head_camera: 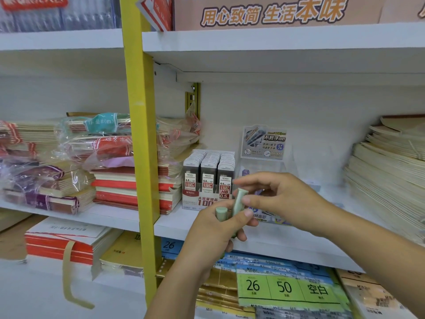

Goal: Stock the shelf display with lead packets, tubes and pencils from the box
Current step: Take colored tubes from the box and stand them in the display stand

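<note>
Two bare hands meet in front of a white shelf. The left hand has its fingers curled round two pale green tubes, which stand upright in its grip, just above the shelf's front edge. The right hand reaches in from the right and pinches the taller tube near its top, thumb against its side, the other fingers loosely curled above. Just behind the hands, on the shelf, a box of lead packets stands in three full rows. To its right is a clear display stand with a printed card, partly hidden by the right hand. A yellow post divides the shelving. Stacked notebooks fill the left, and cream pads are piled at the far right. Paper packs labelled 26 and 50 lie on the level below.
</note>
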{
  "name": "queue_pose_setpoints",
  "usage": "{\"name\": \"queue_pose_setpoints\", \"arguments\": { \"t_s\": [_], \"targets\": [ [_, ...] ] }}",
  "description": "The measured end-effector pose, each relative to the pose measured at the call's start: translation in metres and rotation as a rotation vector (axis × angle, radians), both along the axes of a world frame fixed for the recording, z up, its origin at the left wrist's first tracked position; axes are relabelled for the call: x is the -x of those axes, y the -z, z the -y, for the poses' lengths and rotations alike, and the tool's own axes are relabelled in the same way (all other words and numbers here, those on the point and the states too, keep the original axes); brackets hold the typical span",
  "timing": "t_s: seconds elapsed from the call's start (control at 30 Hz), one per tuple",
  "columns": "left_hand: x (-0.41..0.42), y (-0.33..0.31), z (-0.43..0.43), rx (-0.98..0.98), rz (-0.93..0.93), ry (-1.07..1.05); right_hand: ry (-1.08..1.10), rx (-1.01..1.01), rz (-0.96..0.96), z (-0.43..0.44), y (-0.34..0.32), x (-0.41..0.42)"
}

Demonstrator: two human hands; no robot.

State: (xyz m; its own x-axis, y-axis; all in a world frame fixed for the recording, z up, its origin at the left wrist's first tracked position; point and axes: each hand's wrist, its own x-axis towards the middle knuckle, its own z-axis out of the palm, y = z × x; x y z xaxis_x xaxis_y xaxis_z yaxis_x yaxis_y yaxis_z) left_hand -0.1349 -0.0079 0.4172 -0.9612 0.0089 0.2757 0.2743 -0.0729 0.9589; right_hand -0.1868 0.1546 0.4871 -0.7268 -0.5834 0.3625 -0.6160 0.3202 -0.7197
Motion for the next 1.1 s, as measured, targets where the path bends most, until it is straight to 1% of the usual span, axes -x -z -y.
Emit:
{"name": "queue_pose_setpoints", "arguments": {
  "t_s": [0.07,0.17,0.2,0.27,0.37,0.47,0.57,0.67,0.8,0.87,0.93,1.0,1.1],
  "targets": [
    [-0.001,0.001,0.000,0.010,0.005,0.012,0.025,0.059,-0.006,0.000,0.001,-0.001],
    [-0.001,0.003,0.005,-0.028,0.025,0.001,0.031,0.227,0.132,-0.010,-0.002,0.002],
    [-0.001,0.003,0.008,-0.044,0.027,-0.019,0.029,0.239,0.171,-0.015,-0.002,0.002],
    [0.000,0.004,0.013,-0.080,0.027,-0.064,0.031,0.171,0.193,-0.023,0.000,0.003],
    [0.001,0.004,0.017,-0.123,-0.005,-0.123,0.033,0.012,0.153,-0.025,0.005,0.002],
    [0.004,0.004,0.015,-0.108,-0.048,-0.180,0.017,-0.089,0.041,-0.019,0.005,-0.001],
    [0.005,0.005,0.015,-0.057,-0.064,-0.204,0.025,-0.138,-0.065,-0.011,0.007,-0.002],
    [0.007,0.004,0.016,-0.047,-0.078,-0.193,0.001,-0.163,-0.104,-0.005,0.010,-0.001],
    [0.009,0.007,0.017,0.015,-0.057,-0.131,-0.028,-0.167,-0.075,-0.010,0.001,0.005],
    [0.012,0.010,0.019,0.054,-0.029,-0.124,-0.008,-0.103,-0.061,-0.017,-0.011,0.014],
    [0.014,0.011,0.020,0.065,0.000,-0.106,0.022,0.007,-0.063,-0.025,-0.024,0.025],
    [0.017,0.012,0.021,0.044,0.008,-0.078,0.080,0.070,-0.105,-0.033,-0.037,0.038],
    [0.020,0.014,0.020,0.013,-0.023,-0.070,0.195,0.043,-0.252,-0.042,-0.051,0.059]
  ]
}}
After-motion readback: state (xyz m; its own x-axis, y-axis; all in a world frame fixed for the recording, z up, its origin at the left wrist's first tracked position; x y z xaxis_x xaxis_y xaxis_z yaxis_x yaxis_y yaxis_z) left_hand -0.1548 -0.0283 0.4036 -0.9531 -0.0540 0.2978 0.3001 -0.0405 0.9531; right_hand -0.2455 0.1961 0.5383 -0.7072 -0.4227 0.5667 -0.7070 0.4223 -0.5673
